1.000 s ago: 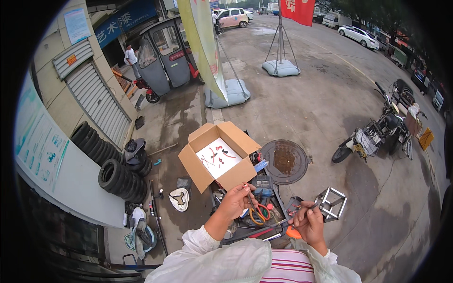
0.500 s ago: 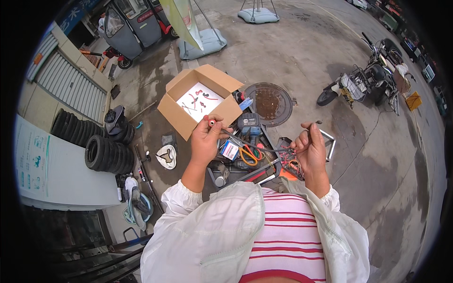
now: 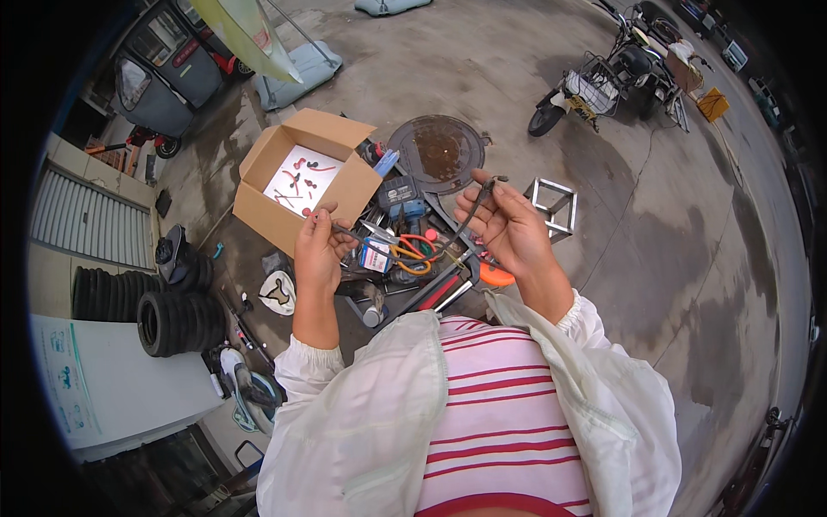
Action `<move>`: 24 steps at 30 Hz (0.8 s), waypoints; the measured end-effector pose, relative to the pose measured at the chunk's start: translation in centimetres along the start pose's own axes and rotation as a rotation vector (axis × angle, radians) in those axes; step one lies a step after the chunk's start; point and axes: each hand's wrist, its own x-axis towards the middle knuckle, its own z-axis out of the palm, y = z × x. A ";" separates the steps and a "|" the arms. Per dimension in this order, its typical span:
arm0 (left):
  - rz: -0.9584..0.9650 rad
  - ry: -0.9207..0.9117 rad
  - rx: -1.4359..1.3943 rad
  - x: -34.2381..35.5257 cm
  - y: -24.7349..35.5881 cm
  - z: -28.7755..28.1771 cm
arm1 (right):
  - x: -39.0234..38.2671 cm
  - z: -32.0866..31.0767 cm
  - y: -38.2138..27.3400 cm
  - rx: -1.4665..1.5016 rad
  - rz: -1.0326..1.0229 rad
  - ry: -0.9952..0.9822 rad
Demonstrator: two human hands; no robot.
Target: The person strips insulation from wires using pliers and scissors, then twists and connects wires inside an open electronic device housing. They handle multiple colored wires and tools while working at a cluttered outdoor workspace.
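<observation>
A dark cable runs in a sagging curve between my two hands. My left hand is closed at its left end, thumb and fingers pinched beside the near wall of the cardboard box. My right hand pinches the other end between thumb and fingers, palm turned up. The open cardboard box holds a white sheet with several small red and black pieces on it. A round red piece shows by my left fingertips. Below the cable lie orange-handled pliers and a blue-and-white small box.
A tool tray with a blue cordless drill sits before me. An orange disc and metal frame lie to the right. Beyond are a manhole cover and parked electric bike. Stacked tires stand left.
The round red piece has left my left fingers. My right hand has risen, turned palm up and taken the cable's end. The whole view has shifted, so the surroundings sit further left.
</observation>
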 end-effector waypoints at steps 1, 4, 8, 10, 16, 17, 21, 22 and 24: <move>-0.042 0.008 -0.023 0.0 -0.4 -0.1 | -0.1 -0.3 0.0 0.010 0.000 -0.034; -0.159 0.031 -0.093 0.3 -2.1 -1.0 | -0.1 -0.3 0.2 0.042 0.025 -0.131; -0.308 0.039 -0.189 0.7 -4.2 -2.2 | -0.4 1.0 0.3 0.011 0.070 -0.125; -0.366 0.018 -0.246 0.8 -5.1 -2.7 | -0.2 1.1 0.7 -0.034 0.071 -0.106; -0.413 -0.004 -0.362 -0.2 -5.3 -1.9 | -0.4 1.2 1.1 -0.077 0.083 -0.065; -0.401 -0.025 -0.373 -0.4 -5.2 -1.8 | -0.4 1.3 1.1 -0.079 0.082 -0.057; -0.360 -0.060 -0.403 -0.9 -4.5 -1.5 | -0.4 0.8 1.2 -0.083 0.077 -0.063; -0.352 -0.056 -0.407 -0.9 -4.3 -1.5 | -0.4 0.7 1.2 -0.084 0.075 -0.053; -0.300 -0.097 -0.403 -0.9 -4.2 -1.7 | -0.4 0.6 1.2 -0.079 0.077 -0.029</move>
